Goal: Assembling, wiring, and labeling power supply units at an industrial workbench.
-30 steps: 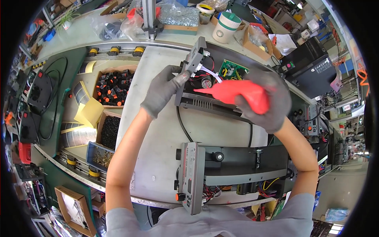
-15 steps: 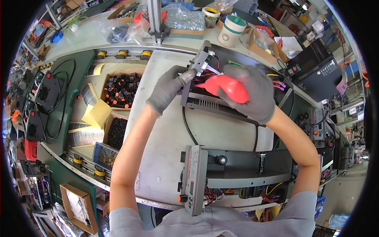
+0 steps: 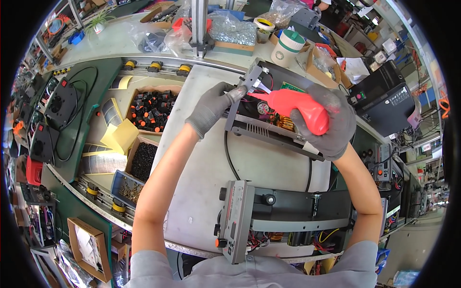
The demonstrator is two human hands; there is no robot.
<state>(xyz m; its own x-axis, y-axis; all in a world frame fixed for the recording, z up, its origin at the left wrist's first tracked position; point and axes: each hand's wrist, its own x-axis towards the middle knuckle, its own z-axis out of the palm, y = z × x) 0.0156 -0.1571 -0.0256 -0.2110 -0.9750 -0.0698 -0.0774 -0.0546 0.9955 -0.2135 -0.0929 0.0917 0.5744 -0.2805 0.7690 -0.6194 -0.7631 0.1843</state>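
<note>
My right hand [image 3: 331, 120], in a grey glove, is wrapped round a red squeeze bottle [image 3: 300, 106] with a pointed nozzle. The nozzle points left, at the inner side of an open grey metal case [image 3: 273, 137], close to the end panel; whether it touches cannot be made out. My left hand [image 3: 215, 106], gloved too, pinches the edge of that end panel [image 3: 253, 76], thumb on top. Inside the case are a green circuit board [image 3: 292, 87], copper coils [image 3: 282, 121] and wires, partly hidden by the bottle and my right hand.
A second grey unit [image 3: 297, 209] with a knobbed panel stands near me. To the left are a box of black-and-orange knobs [image 3: 152, 109], a box of small black parts [image 3: 143, 161] and a blue bin of screws [image 3: 127, 188]. A lidded cup [image 3: 288, 47] stands behind.
My right hand has moved right with the bottle, uncovering more of the case's coils and wires. My left hand keeps hold of the panel edge. The whole view has shifted slightly.
</note>
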